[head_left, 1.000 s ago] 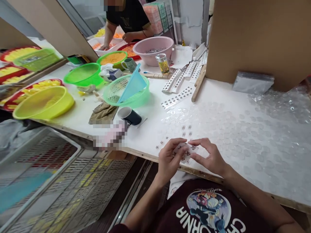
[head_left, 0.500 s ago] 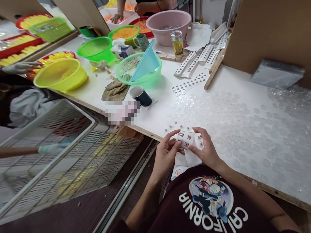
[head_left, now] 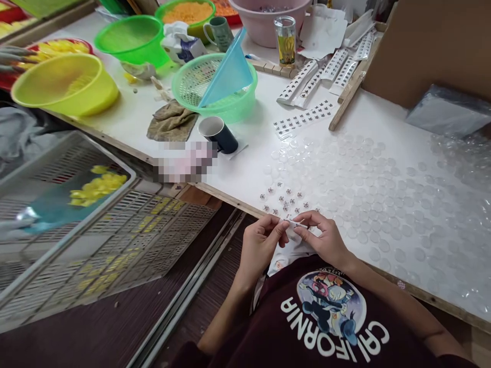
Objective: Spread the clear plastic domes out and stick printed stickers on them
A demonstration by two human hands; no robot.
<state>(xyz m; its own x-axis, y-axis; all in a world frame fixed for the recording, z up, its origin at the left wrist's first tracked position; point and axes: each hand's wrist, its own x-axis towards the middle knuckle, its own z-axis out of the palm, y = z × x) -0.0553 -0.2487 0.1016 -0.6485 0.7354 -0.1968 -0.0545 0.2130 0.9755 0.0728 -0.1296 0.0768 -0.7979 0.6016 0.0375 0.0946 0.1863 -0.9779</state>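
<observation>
My left hand [head_left: 261, 241] and my right hand [head_left: 324, 238] meet at the near edge of the white table [head_left: 245, 174]. Both pinch a small white sticker sheet [head_left: 295, 225] with tiny dark motifs, held edge-on between the fingertips. Just beyond the hands, several small stickers [head_left: 286, 200] sit on clear round domes. Rows of clear round domes [head_left: 368, 174] cover the table to the right. More white sticker strips [head_left: 303, 118] lie further back.
A dark mug [head_left: 218, 134] lies on its side near a rag [head_left: 171, 121]. Green [head_left: 215, 89] and yellow [head_left: 63, 84] baskets, a pink bowl [head_left: 268, 23] and a glass jar [head_left: 286, 41] stand behind. A cardboard panel [head_left: 429, 46] rises at right. Grey slatted trays [head_left: 72, 230] sit at lower left.
The view tilted down and nearer. My hands drew the sticker sheet back to the table edge and turned it from flat to edge-on. Yellow pieces now show in the left tray.
</observation>
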